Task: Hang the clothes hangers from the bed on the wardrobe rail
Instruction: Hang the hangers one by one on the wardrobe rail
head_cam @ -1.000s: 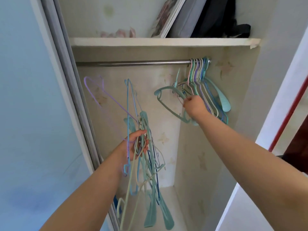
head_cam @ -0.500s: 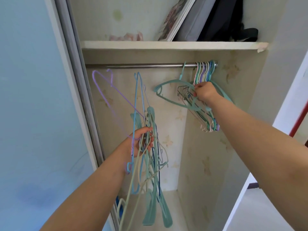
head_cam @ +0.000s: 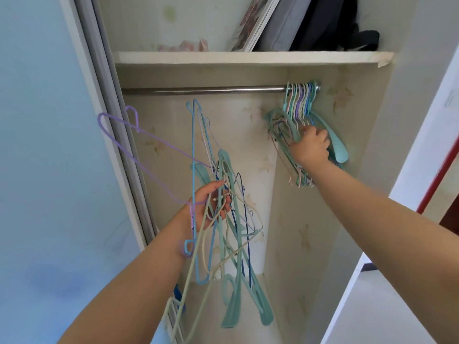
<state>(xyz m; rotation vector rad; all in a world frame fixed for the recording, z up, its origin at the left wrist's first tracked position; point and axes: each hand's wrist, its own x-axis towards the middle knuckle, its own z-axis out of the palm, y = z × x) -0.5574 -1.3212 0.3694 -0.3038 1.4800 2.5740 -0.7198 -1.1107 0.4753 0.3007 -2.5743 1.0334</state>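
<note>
Far left, a pale blue sliding door [head_cam: 44,145]. Then the left hand [head_cam: 211,204], fingers curled round a tangled bundle of hangers [head_cam: 223,244] (teal, blue, beige, one purple [head_cam: 139,145] jutting leftward) — held below the bare steel rail [head_cam: 203,90]. At the rail's right end, the hung hangers [head_cam: 300,100] — right hand [head_cam: 310,147] clasping their lower frames, beneath the shelf [head_cam: 248,57].

No legible text, label or number anywhere.
</note>
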